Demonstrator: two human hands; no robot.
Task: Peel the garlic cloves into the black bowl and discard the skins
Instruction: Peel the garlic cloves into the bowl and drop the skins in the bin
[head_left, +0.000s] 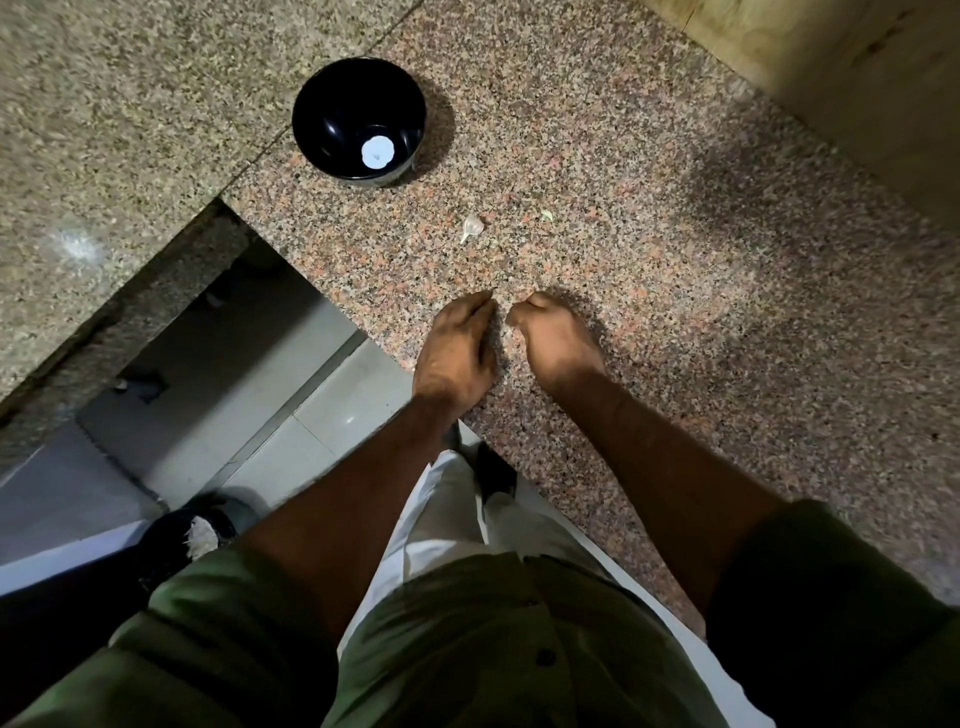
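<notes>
**Hands low on the granite, one clove out in front**

Starting at the left, we see a tiled floor (332, 415) below the counter edge and a dark shoe (192, 530) near the bottom. On the speckled granite counter (675, 312) stands the black bowl (358, 120), upright, toward the far left part of the slab. A pale round patch sits on its bottom; we cannot tell whether it is a peeled clove or a reflection of light.

Moving right, a single garlic clove (471, 227) lies bare on the counter, its skin on and its thin tail pointing toward us, well apart from the bowl and from both hands. Just to its right lies a small greenish scrap (546, 215) of skin.

Nearer to us, our left hand (457, 343) rests on the counter with its fingers curled down. Our right hand (556, 338) sits just beside it, fingers folded under. Whether either hand pinches anything we cannot tell, since the fingertips are hidden. Green rolled sleeves (831, 571) cover our upper arms.
</notes>
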